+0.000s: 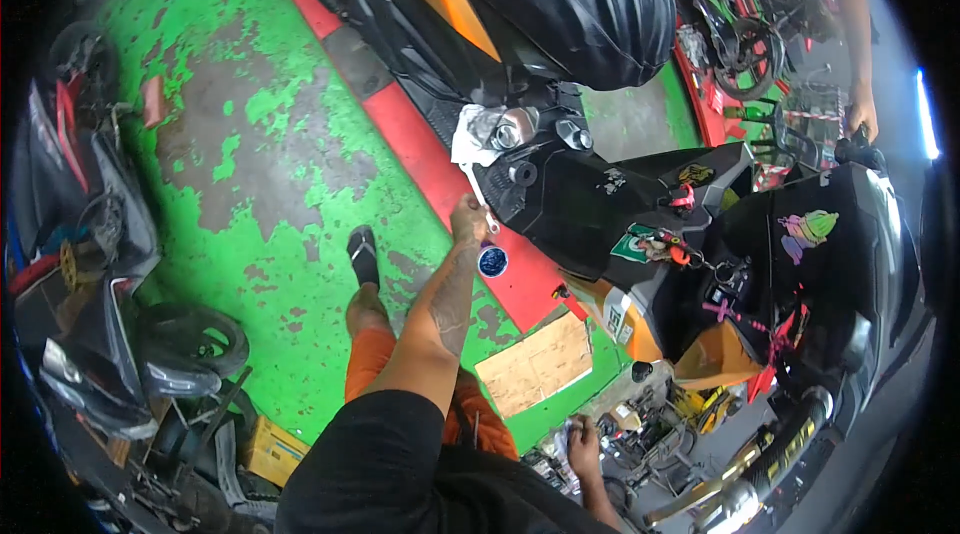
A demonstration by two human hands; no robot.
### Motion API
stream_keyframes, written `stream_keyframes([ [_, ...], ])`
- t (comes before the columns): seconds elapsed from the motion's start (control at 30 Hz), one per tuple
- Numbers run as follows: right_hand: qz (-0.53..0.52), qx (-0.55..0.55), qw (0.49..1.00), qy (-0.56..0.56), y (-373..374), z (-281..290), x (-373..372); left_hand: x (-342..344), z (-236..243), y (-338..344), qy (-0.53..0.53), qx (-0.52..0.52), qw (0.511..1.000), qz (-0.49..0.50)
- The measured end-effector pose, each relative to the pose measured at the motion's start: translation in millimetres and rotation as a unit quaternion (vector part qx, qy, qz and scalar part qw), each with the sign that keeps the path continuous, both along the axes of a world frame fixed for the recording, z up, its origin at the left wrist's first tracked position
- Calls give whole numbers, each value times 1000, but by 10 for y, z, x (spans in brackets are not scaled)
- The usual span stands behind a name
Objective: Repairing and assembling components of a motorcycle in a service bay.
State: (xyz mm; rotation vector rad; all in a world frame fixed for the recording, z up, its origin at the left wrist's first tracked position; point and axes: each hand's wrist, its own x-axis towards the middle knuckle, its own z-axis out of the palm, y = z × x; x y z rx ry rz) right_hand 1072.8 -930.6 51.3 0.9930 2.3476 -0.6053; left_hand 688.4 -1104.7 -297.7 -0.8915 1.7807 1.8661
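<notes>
My left hand (468, 221), stretched out over the edge of the red platform, is closed around a silver wrench (476, 184). Just below that hand is an open round tub of dark blue grease (493, 262); I cannot tell what it rests on. Beyond the wrench, a white rag (472, 134) and a clear container (514, 129) lie on the scooter's footboard, near a black cylindrical part (522, 173). My right hand (583, 449) is low at the right, fingers curled, by a cluttered heap of tools; what it holds is unclear.
A black and orange scooter (610, 194) stands on the red platform (415, 139). A wooden board (535, 362) lies near my feet. Scooter parts and a tyre (190, 339) crowd the left. Another person's hand (862, 114) is by the far handlebar.
</notes>
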Motion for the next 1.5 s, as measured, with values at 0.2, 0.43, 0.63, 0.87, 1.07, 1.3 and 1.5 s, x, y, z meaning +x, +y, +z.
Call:
stream_keyframes([
  [0.2,4,23,999,-30,-410,17,242,-656,-386,-141,27,-160,983,-87],
  [0.43,-152,-133,977,-71,-582,-139,45,-713,-329,-424,121,-175,965,-154],
  [0.63,-207,-189,959,-34,-638,-265,-410,-804,-250,-719,169,-159,945,-232],
  [0.87,-177,-176,942,226,-1057,-411,-1195,764,1061,-712,140,-87,735,-657],
  [1.07,143,-142,911,359,-1606,-645,-1684,1363,2693,-1299,307,74,750,-581],
  [1.3,-262,-318,845,340,-1828,58,-1920,730,4311,-1888,304,70,719,-621],
  [1.5,-100,-680,708,163,-1701,1136,-2026,629,4114,-1756,438,13,775,-455],
])
